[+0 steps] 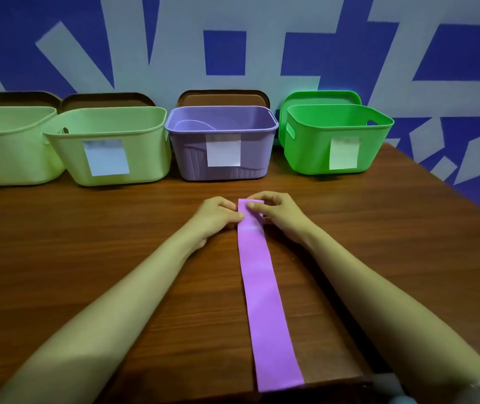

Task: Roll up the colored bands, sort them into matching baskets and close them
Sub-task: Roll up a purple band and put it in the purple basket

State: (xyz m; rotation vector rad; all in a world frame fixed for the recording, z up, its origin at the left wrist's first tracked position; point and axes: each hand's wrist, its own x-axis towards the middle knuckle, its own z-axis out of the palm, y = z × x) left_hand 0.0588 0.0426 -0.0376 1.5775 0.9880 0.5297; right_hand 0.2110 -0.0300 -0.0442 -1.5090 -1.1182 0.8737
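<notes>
Left hand: the left hand [217, 217] is held with its fingers curled, and the left edge of the purple band [262, 287] is pinched near its far end.
Right hand: the right hand [279, 212] is curled over the same far end from the other side; the band is gripped with the thumb laid on top.
Purple band: it is laid flat on the worktop [87, 243], stretched lengthwise from between the two hands back toward the person, between the forearms, closer to the right one.
Purple basket [192, 158]: it is set just beyond the hands, open, with a paper label [223, 153] on its front.
Bright green basket [308, 153]: it is placed beyond the right hand and further to its right, open and labelled.
Light green baskets: two are lined up beyond the left hand and off to its left, the nearer [66, 161] beside the purple one, the other [5, 158] cut off at the picture's edge.
Lids: a brown lid [224, 97] is propped behind the purple basket and a green lid [317, 97] behind the bright green one, both against the wall.
</notes>
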